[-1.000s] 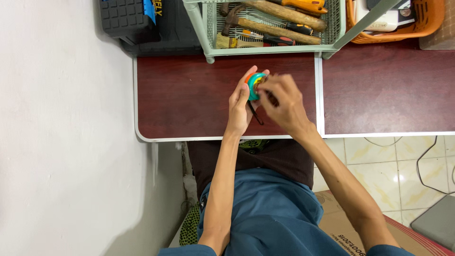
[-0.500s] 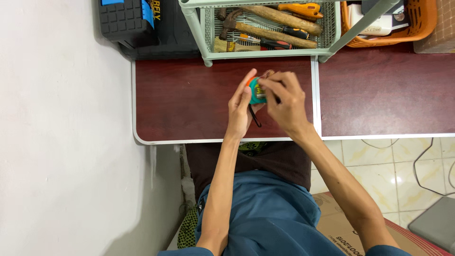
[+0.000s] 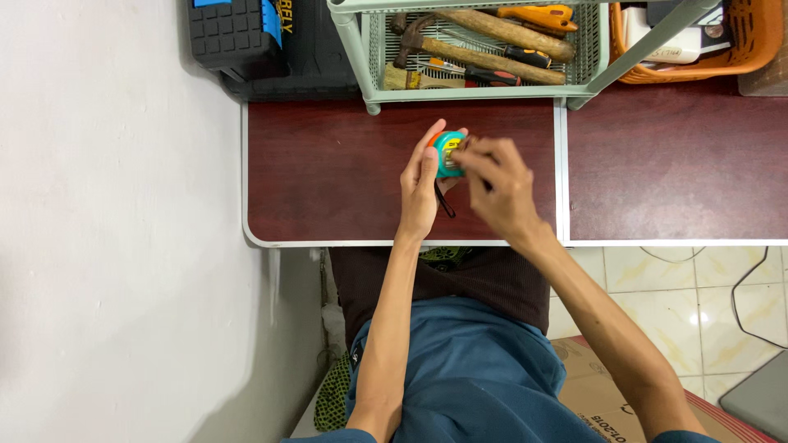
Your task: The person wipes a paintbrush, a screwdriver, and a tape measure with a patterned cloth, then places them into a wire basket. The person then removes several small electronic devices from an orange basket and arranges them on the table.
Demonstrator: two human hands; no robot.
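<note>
My left hand (image 3: 420, 187) holds a small round tape measure (image 3: 447, 153), teal with an orange rim, above the dark red table (image 3: 328, 172). A thin black wrist strap (image 3: 444, 203) hangs from it beside my palm. My right hand (image 3: 495, 187) is on the tape measure's right side, with its fingertips pinched at the case. Both hands hover over the middle of the left tabletop, close to its front edge.
A pale green wire basket (image 3: 476, 49) with hammers and screwdrivers stands at the back. A black toolbox (image 3: 254, 41) sits at the back left, an orange basket (image 3: 706, 41) at the back right. A second dark tabletop (image 3: 673, 164) adjoins on the right. A white wall is left.
Both hands with the tape measure have stayed near the same spot on the table; my right fingers have shifted their pinch on the case. The view has drifted slightly.
</note>
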